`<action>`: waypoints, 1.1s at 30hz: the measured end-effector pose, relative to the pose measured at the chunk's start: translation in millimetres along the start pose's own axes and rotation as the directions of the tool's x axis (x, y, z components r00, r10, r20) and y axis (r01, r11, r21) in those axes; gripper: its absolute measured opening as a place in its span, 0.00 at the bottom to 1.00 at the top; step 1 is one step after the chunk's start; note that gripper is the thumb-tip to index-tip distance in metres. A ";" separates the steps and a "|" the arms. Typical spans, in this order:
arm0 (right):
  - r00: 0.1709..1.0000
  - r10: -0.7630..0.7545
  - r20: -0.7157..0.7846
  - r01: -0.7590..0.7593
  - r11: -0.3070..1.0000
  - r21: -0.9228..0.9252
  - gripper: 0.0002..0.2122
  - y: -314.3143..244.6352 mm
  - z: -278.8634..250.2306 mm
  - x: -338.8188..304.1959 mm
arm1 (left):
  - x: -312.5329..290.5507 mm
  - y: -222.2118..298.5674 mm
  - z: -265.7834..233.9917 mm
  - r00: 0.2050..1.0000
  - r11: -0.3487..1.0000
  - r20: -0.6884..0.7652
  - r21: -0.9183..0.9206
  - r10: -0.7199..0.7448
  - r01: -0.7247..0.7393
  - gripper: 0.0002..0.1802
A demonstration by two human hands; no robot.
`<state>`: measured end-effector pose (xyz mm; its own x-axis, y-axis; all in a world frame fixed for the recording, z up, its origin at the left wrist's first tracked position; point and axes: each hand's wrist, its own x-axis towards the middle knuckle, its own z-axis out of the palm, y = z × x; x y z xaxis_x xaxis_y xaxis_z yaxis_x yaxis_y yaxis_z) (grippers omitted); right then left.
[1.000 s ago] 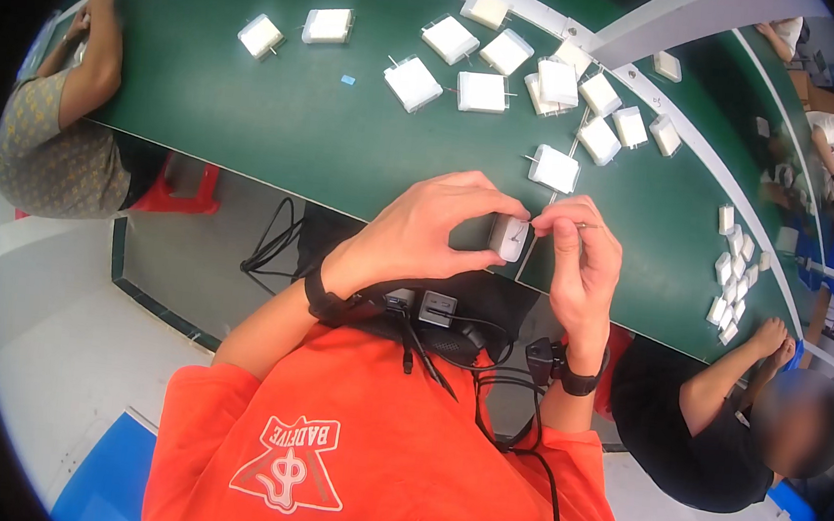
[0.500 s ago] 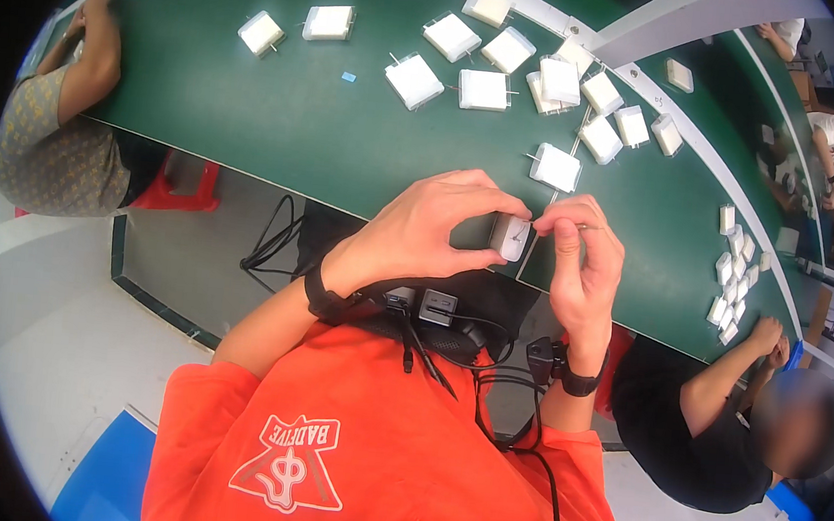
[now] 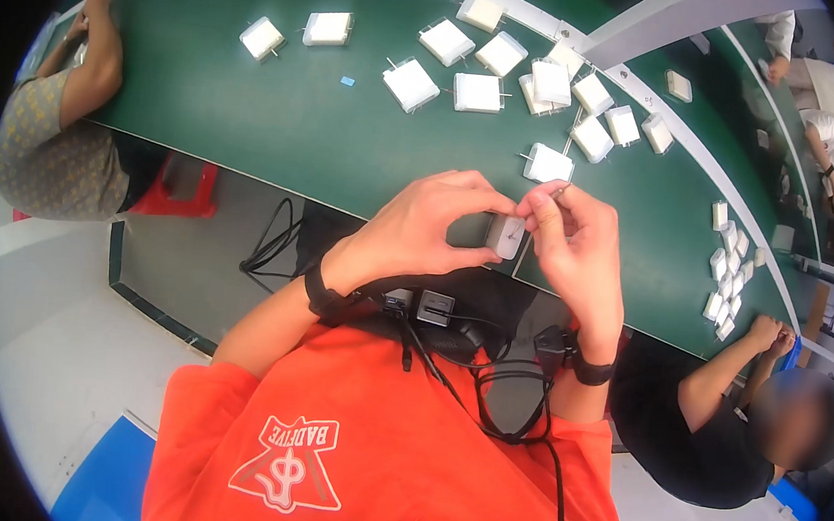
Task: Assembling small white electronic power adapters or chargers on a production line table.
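A small white block (image 3: 505, 237) with rounded corners and a thin dark line on its end face is pinched between the thumb and fingers of my left hand (image 3: 431, 217), just above the table's near edge. My right hand (image 3: 578, 237) is closed in a pinch at the block's upper right corner. A thin, dark tip shows above its fingers, too small to name. Beyond my hands lies a white block in a clear wrap (image 3: 549, 163), with a thin pin sticking out of its side.
Several similar blocks (image 3: 478, 93) lie scattered on the green table (image 3: 251, 117), and a cluster (image 3: 728, 273) lies at the right. A small blue scrap (image 3: 347, 81) lies left of the middle. People sit at both sides. Black cables (image 3: 513, 408) hang by my lap.
My right hand has moved left and slightly up, its pinched fingers now against the block's upper corner. The block, still in my left hand, has barely shifted.
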<state>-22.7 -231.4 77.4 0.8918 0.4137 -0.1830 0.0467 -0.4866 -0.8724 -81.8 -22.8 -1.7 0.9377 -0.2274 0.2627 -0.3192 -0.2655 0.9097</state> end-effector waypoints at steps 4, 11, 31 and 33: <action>0.936 -0.284 -0.209 0.292 0.956 0.007 0.11 15.5 6.2 -3.5 | 2.0 1.6 -1.6 1.000 0.999 0.014 -0.033 0.010 -0.009 0.30; 0.947 -0.316 -0.060 0.318 0.947 0.048 0.10 24.2 -8.5 -17.2 | 2.4 3.3 -3.7 1.000 1.000 0.029 0.003 0.009 -0.009 0.28; 0.993 0.075 0.092 -0.091 0.979 0.183 0.10 17.5 6.7 -8.7 | 2.4 4.2 -0.7 1.000 1.000 -0.012 -0.011 0.008 -0.009 0.28; 0.991 0.090 0.102 -0.110 0.973 0.201 0.10 18.7 7.2 -8.8 | 1.9 1.4 0.2 0.999 0.999 -0.016 0.001 0.032 -0.032 0.28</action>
<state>-32.9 -238.6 59.3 0.8416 0.4446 -0.3066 -0.1426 -0.3646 -0.9202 -80.5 -23.7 0.0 0.9290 -0.2211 0.2967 -0.3492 -0.2589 0.9006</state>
